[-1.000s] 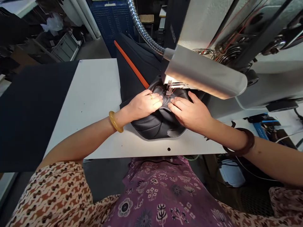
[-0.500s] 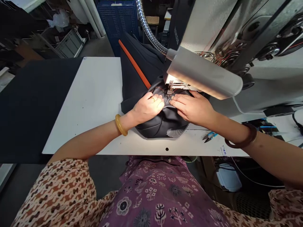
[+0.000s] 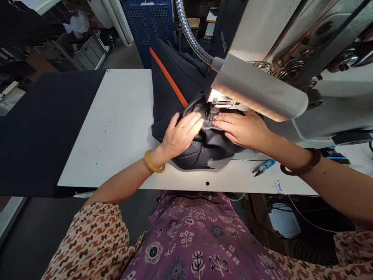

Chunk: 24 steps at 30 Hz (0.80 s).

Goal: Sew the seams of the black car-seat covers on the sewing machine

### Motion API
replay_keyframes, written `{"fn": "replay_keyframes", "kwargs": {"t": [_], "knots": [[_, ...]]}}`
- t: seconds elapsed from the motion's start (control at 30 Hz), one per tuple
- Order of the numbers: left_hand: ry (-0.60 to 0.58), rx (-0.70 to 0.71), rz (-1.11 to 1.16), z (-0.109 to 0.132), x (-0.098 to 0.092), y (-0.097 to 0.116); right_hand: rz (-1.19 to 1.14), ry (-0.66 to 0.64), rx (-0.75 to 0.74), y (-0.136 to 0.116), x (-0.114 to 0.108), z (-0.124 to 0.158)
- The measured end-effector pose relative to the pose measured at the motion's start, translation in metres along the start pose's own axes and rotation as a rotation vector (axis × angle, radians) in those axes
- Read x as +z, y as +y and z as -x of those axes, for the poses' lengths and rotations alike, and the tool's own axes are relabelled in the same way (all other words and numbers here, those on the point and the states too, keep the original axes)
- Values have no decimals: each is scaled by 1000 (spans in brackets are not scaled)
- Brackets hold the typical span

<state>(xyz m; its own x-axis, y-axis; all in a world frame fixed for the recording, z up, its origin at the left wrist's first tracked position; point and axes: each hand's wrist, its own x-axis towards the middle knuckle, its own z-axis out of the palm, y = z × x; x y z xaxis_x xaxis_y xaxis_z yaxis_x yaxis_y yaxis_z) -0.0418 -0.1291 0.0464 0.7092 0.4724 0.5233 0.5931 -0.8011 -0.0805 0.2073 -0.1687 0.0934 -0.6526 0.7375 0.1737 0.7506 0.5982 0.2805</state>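
Observation:
Bunched black leather-like material [image 3: 189, 155] lies beneath the presser foot [image 3: 212, 112] of a sewing machine, with reddish stitching along a seam. My left hand [image 3: 182, 134] rests over its left part, fingers loosened and one finger raised apart. My right hand [image 3: 241, 128] presses and holds the material just right of the foot, its fingertips close to the needle area. The undersides of both hands are hidden. Behind the foot, the material spreads into a dark panel [image 3: 166, 101] with an orange strip [image 3: 169, 77].
A lamp [image 3: 259, 89] on a flexible metal neck overhangs my right hand. Blue thread snips [image 3: 264, 167] lie on the white table [image 3: 116, 128], near its front edge. Dark cloth [image 3: 43, 132] covers the left side. Behind the table stands a blue crate [image 3: 148, 31].
My left hand has loosened from its closed grip and moved slightly left, fingers spreading. My right hand remains beside the presser foot. The view has shifted slightly, showing more of the snips.

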Motion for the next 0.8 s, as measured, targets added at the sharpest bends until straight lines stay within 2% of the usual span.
{"fn": "replay_keyframes", "kwargs": {"t": [0.07, 0.13, 0.2, 0.27, 0.33, 0.4, 0.5, 0.6, 0.7, 0.8], "knots": [[-12, -193, -34, 25, 7, -12, -1, -9, -7, 0, 2, 0], [-11, -272, -70, 51, 19, -21, -16, -13, -3, -1, 3, -1], [-11, -256, -60, 71, 33, -20, -44, -7, 16, -1, 3, -3], [-14, -234, -43, 86, 43, -9, -86, 7, 47, -1, 3, -3], [-14, -225, -41, 94, 44, 5, -132, 16, 77, 0, 3, -4], [-13, -209, -40, 93, 33, 15, -174, 14, 89, 2, 2, -5], [-21, -103, -20, 68, 2, 14, -227, 5, 97, 4, 2, -7], [-13, 77, 13, 18, -23, -1, -268, 15, 127, 1, -2, -10], [-32, 334, 33, -30, -26, -15, -286, 8, 109, -9, -9, -8], [-90, 483, 32, -48, -16, -20, -220, -55, 96, -19, -15, -3]]}}
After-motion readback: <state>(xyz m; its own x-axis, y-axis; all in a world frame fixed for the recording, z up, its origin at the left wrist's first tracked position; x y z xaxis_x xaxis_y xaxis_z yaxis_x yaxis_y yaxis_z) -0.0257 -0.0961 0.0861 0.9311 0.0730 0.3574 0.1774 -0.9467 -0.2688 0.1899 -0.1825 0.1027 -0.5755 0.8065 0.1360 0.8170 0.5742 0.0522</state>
